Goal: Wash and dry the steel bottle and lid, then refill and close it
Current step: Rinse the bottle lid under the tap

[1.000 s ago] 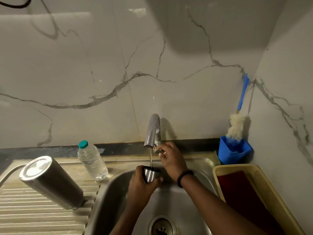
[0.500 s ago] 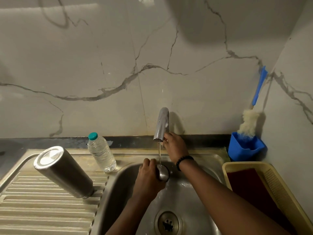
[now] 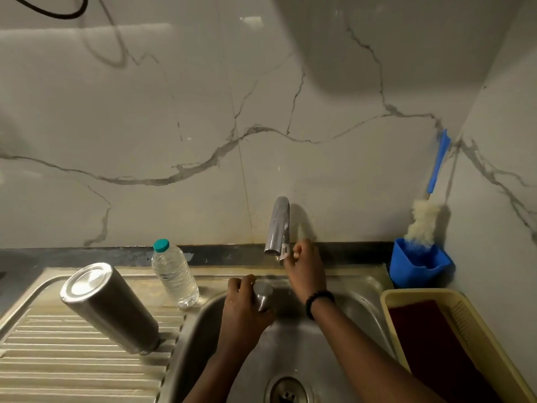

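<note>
At frame centre, the left hand (image 3: 244,309) grips the steel lid (image 3: 263,295) over the sink (image 3: 293,347); the right hand (image 3: 305,269) pinches the tap (image 3: 277,228) lever

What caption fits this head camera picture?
Left hand holds steel lid over sink; right hand at tap.

We see a clear plastic water bottle (image 3: 175,274) w/ a teal cap, upright on the sink ledge, just behind the ribbed steel drainboard (image 3: 72,359). Chrome tap (image 3: 277,226) rises at the back wall, spout over the basin (image 3: 357,303); round drain (image 3: 286,391) at the bottom edge of view. Far right corner: blue plastic holder (image 3: 418,264) w/ a fluffy white brush (image 3: 421,225) standing in it, blue handle leaning on the wall. Near it, a yellow plastic basket (image 3: 470,321) w/ a dark red cloth (image 3: 436,350) inside. White marble-look wall (image 3: 174,112), grey veins. Black cable (image 3: 52,13) loops top left.
</note>
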